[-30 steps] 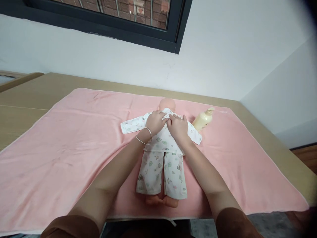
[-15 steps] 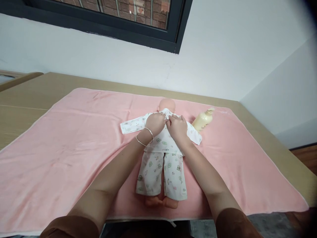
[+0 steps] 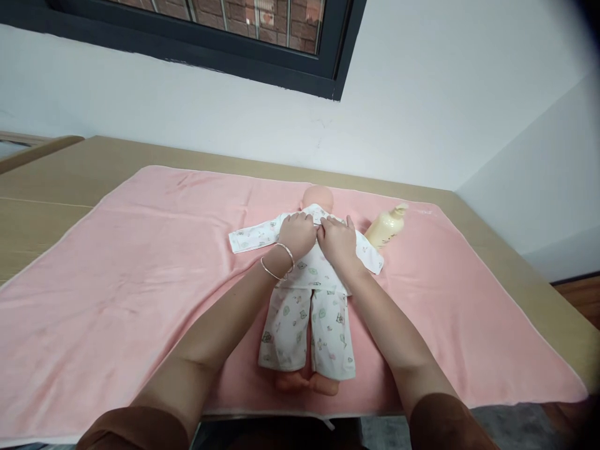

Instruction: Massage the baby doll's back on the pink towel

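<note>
A baby doll [image 3: 317,196] lies on a pink blanket [image 3: 178,250], its head toward the wall and its feet toward me. It wears a white printed top [image 3: 313,272] with the sleeves spread, and matching trousers [image 3: 287,331]. At the upper chest, my left hand [image 3: 298,235], with a bangle on its wrist, has its fingers closed on the front of the top. Close beside it, my right hand [image 3: 337,239] pinches the same cloth, thumb and fingertips meeting near the middle. The fingertips partly hide the cloth between them.
A pale yellow pump bottle [image 3: 386,226] lies tilted on the blanket, right of the doll's sleeve. Under the blanket is a wooden table [image 3: 117,150], its back edge along a white wall. A dark-framed window [image 3: 300,72] is above.
Both hands stay at the top's chest and have shifted only slightly. The doll and bottle look unmoved.
</note>
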The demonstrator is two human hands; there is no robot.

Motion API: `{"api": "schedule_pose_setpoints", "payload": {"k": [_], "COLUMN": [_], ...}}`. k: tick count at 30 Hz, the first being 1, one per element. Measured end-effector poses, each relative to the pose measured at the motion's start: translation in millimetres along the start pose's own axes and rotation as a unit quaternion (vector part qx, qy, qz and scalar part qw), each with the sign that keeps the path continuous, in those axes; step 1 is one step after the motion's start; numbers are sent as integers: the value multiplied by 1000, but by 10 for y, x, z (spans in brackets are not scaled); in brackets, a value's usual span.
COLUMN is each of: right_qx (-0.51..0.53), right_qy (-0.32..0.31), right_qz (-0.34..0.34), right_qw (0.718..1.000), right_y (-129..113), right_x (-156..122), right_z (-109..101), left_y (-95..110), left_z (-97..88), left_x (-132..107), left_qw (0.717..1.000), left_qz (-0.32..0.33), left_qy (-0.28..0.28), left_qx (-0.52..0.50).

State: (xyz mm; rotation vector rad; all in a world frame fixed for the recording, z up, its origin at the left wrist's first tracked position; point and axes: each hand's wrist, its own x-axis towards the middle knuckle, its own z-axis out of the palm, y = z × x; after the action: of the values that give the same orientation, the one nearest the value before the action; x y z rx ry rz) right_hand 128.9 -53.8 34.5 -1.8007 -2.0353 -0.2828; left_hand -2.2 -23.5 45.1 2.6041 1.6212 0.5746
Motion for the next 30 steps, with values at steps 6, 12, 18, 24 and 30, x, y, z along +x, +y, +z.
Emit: {"api": "schedule_pose_setpoints", "payload": {"k": [6, 12, 18, 24, 30], "right_qx": [87, 116, 120, 131, 216], "right_qy": [-50, -50, -48, -51, -59], "right_qz": [61, 61, 64, 77, 114], "right_qw": [993, 990, 990, 987, 968], "right_y": [162, 234, 210, 219, 218], "right_x": [75, 94, 79, 86, 106], "right_z": [132, 215, 197, 230, 65], "left_y": [-257, -294, -298, -283, -335], "left_z": [219, 325, 319, 317, 255], "left_x": [116, 111, 108, 101, 153], "left_qw": [991, 991, 990, 989, 962], "left_qz": [-22, -20, -21, -28, -47], "left_qy": [11, 26, 24, 25, 11], "left_qx": [-131, -131, -135, -146, -267]}}
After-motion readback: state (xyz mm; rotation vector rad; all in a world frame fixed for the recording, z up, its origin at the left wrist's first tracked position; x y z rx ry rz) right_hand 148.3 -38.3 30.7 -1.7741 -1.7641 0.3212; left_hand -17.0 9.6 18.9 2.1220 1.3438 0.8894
